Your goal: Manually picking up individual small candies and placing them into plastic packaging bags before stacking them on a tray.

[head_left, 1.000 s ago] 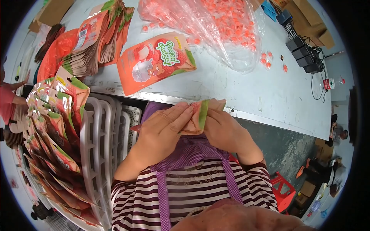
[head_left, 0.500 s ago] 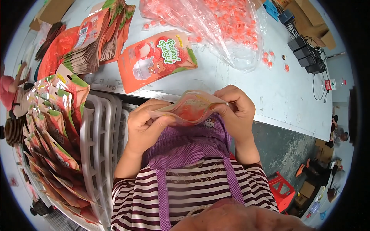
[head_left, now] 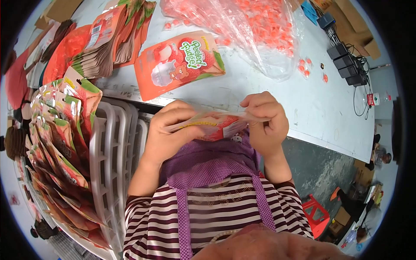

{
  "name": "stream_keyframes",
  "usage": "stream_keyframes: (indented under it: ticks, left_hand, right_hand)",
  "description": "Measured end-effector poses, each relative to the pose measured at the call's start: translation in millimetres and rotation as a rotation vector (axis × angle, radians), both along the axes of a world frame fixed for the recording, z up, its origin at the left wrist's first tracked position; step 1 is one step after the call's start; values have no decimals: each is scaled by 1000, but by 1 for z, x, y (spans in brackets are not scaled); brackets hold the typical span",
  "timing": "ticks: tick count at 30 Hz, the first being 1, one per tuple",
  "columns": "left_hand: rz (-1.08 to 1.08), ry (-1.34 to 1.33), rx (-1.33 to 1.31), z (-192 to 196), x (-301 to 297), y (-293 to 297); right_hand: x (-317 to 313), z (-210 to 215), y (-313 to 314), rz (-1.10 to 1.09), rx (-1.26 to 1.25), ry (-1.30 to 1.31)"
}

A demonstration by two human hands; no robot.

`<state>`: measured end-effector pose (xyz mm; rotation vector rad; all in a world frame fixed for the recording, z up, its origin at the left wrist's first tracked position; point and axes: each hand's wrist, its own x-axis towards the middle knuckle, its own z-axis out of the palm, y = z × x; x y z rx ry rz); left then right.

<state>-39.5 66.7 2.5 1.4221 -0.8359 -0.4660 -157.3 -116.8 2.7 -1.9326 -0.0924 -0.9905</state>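
Between my two hands is a red candy pouch (head_left: 214,130), held in front of my purple checked apron (head_left: 203,160). My left hand (head_left: 171,132) pinches the pouch's left top corner, thumb on the near side. At the right top corner my right hand (head_left: 268,123) grips it with curled fingers. The pouch's top edges lie nearly together, so its contents are hidden. On the table beyond lies another red pouch (head_left: 180,65), face up and flat, touched by neither hand.
Stacked white plastic baskets (head_left: 106,173) stand at my left, the top one packed with upright pouches (head_left: 65,143). A pile of flat pouches (head_left: 102,47) lies on the table (head_left: 242,86). Farther back are a clear bag of red wrapped candies (head_left: 273,34), loose candies (head_left: 304,67) and black power adapters (head_left: 346,63).
The pouch's mouth was spread wide with red contents showing; now its edges are drawn nearly together and its printed side shows. At far left, a person in pink has moved nearer the table.
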Motion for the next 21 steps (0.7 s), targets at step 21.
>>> stream_keyframes:
  ticks: [21]
  left_hand:
    - [152, -39, 38, 7, -18, 28]
  right_hand:
    - [19, 6, 29, 362, 226, 287]
